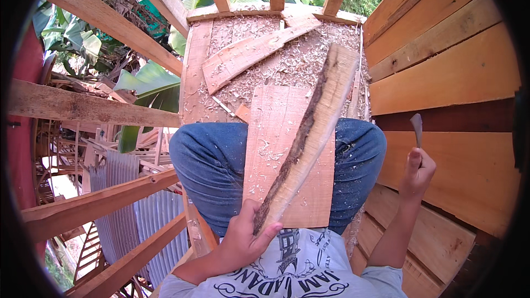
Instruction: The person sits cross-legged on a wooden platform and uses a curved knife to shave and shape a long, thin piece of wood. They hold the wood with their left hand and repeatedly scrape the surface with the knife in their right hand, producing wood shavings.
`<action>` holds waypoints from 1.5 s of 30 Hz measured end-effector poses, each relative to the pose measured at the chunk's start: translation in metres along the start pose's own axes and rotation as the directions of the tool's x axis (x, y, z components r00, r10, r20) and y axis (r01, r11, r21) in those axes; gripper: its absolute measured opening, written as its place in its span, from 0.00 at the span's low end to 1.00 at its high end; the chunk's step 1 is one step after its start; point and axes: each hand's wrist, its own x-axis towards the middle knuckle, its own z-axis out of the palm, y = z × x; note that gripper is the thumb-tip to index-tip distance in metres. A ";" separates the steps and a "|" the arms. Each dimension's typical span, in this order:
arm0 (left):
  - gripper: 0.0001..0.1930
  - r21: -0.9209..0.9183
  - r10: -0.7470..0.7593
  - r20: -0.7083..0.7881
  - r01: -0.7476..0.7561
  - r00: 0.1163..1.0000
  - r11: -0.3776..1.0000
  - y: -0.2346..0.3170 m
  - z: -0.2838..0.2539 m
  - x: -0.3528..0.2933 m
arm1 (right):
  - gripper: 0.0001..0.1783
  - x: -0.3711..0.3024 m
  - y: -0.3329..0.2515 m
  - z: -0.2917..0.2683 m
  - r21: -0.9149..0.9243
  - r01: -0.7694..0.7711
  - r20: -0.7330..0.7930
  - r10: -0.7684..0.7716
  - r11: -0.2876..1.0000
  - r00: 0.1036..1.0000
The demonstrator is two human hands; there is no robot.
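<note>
My left hand is closed round the lower end of a long wooden slab with rough dark bark along one edge. The slab slants up and to the right, above a flat pale board that lies across my lap between my knees. Out to the right, my right hand is raised and wrapped round a small knife. Its short curved blade points upward, apart from the slab; the handle is mostly hidden by my fingers.
Ahead, a plank floor is strewn with wood shavings. A shaped wooden piece lies there beside a small block. Wooden railing bars stand on the left, with corrugated sheets below. A plank wall rises close on the right.
</note>
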 end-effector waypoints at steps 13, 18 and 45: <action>0.21 -0.215 -0.046 0.167 0.082 0.985 0.973 0.004 0.000 0.000 | 0.37 -0.032 -0.043 0.054 -0.095 0.421 0.247 -0.388 0.902 0.888; 0.20 -0.255 -0.020 0.192 0.070 0.981 0.964 0.006 0.004 0.001 | 0.38 -0.022 -0.038 0.055 -0.119 0.449 0.185 -0.424 0.886 0.886; 0.18 -0.033 -0.024 0.029 0.025 0.999 0.999 0.006 0.003 0.004 | 0.35 -0.040 -0.048 0.084 0.090 0.396 0.248 -0.405 0.914 0.880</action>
